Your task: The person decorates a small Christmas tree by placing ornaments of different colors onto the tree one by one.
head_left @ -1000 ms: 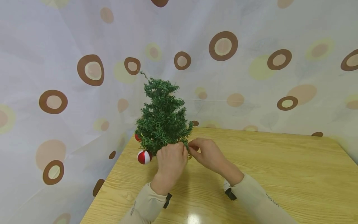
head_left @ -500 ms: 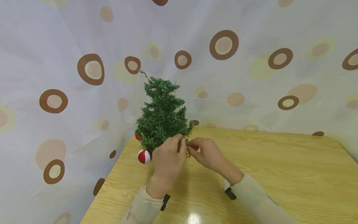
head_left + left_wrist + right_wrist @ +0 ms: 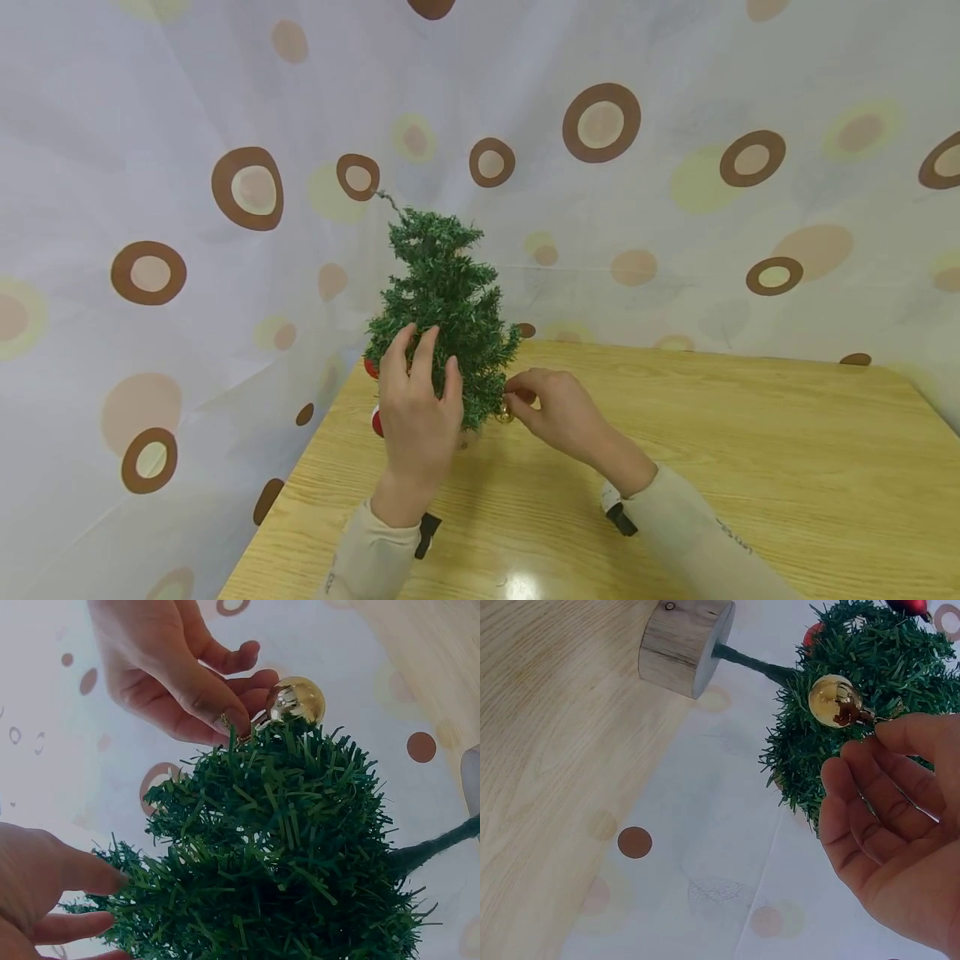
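A small artificial Christmas tree (image 3: 442, 283) stands on the table, its round wooden base (image 3: 682, 649) showing in the right wrist view. With thumb and index finger, my right hand (image 3: 558, 417) pinches the string of a shiny gold bauble (image 3: 298, 699) at the tree's lower right edge. The bauble hangs against the green tips there. My left hand (image 3: 420, 408) is spread in front of the lower left branches, its fingertips at the needles. Partly behind it shows a red and white bauble (image 3: 377, 422). Another red bauble (image 3: 371, 367) hangs a little higher.
The wood-grain table (image 3: 712, 450) extends to the right of the tree. A patterned sheet (image 3: 675, 217) with brown rings hangs behind and along the left side. Black straps (image 3: 619, 518) sit at both wrists.
My left hand has left the branch beside the gold bauble, moved left and spread its fingers, now overlapping the red and white bauble. The right hand stays almost in place.
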Demonstrator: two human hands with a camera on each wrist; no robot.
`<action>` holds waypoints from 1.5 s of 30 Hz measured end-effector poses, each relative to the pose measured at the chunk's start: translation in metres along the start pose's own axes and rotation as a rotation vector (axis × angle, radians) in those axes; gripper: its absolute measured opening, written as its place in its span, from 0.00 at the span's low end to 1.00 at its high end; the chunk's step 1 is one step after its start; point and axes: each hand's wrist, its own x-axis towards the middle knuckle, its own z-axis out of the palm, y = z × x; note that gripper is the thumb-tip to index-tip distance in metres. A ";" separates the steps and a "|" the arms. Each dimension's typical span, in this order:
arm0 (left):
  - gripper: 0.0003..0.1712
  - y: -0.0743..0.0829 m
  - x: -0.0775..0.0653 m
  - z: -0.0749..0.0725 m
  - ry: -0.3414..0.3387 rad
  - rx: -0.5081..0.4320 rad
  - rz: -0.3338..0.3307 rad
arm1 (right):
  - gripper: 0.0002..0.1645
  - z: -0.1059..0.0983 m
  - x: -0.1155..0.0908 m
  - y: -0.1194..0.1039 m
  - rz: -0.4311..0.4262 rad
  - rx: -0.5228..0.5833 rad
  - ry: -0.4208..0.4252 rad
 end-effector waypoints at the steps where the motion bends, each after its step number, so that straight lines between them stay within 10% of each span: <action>1: 0.22 -0.001 0.000 0.000 -0.017 -0.005 -0.015 | 0.06 0.000 0.000 0.000 -0.001 -0.001 0.003; 25: 0.22 -0.010 0.003 -0.004 -0.118 -0.052 -0.065 | 0.07 -0.037 -0.036 0.026 0.101 -0.018 0.062; 45: 0.25 -0.011 -0.003 -0.008 -0.164 -0.032 -0.055 | 0.13 -0.044 -0.108 0.034 0.225 -0.176 -0.092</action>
